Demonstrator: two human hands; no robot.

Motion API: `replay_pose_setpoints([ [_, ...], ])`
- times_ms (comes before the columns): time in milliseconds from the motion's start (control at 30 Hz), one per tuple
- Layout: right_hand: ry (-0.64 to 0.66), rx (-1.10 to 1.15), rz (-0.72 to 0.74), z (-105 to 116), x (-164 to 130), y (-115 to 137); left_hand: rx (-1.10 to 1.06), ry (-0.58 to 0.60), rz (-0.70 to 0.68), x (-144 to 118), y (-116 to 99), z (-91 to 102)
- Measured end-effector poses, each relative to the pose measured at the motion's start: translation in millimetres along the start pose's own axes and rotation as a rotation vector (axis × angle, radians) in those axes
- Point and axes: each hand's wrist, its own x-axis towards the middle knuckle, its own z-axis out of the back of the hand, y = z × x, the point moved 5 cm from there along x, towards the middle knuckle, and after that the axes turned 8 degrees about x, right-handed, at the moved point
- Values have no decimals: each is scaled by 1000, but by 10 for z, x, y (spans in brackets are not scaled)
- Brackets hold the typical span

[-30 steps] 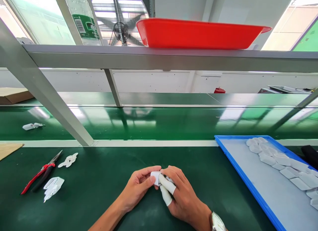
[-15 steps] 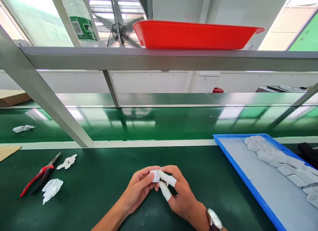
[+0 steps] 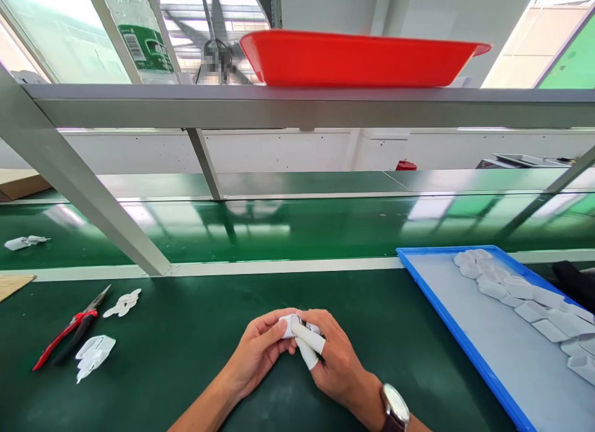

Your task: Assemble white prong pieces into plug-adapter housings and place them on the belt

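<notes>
My left hand (image 3: 255, 351) is closed around a small white plastic part (image 3: 288, 325), with the thumb pressed on its near face. Against the right side of that part, my right hand (image 3: 341, 364) has its thumb and forefinger drawn together in a pinch; both wear white finger covers. A bit of white with a dark edge shows behind the right forefinger, too covered to make out. The fingers hide much of the part. Both hands are just above the dark green tabletop (image 3: 195, 333). A watch (image 3: 395, 407) is on the right wrist.
Red-and-black pliers (image 3: 77, 326) lie on the left, beside white plastic pieces (image 3: 94, 356). At right, a blue-rimmed tray (image 3: 446, 314) holds several white parts (image 3: 520, 288). Overhead, a metal shelf bar (image 3: 297, 113) carries a red tray (image 3: 362, 60) and a plastic bottle (image 3: 142, 41).
My right thumb and forefinger have closed closer together at the white plastic part. The left hand keeps its hold, and the view has shifted slightly.
</notes>
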Motion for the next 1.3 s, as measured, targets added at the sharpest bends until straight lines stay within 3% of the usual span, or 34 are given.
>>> replay_pose_setpoints([
  [200,37,-3,-13,7,16,10,-24,-48,1,23,49,26],
  [433,19,149,-115,21,-1,-75,-89,4,9,1,7,-21],
  [767,7,171,-128,15,52,-43,-64,-13,35,23,51,-1],
  [833,5,161,-114,10,43,-41,36,-16,23,24,69,28],
  [900,-5,135,-102,17,35,-50,269,-68,-54,10,55,96],
  [967,-19,92,-98,37,32,-71,581,-124,-202,-18,4,157],
  [1067,-23,5,-96,66,38,-99,948,-82,-422,-50,-30,163],
  [1133,-9,-47,-93,68,42,-101,1089,-57,-528,-49,-23,159],
  [1300,45,-115,-37,-11,9,-57,1299,-170,-756,-59,-32,156],
])
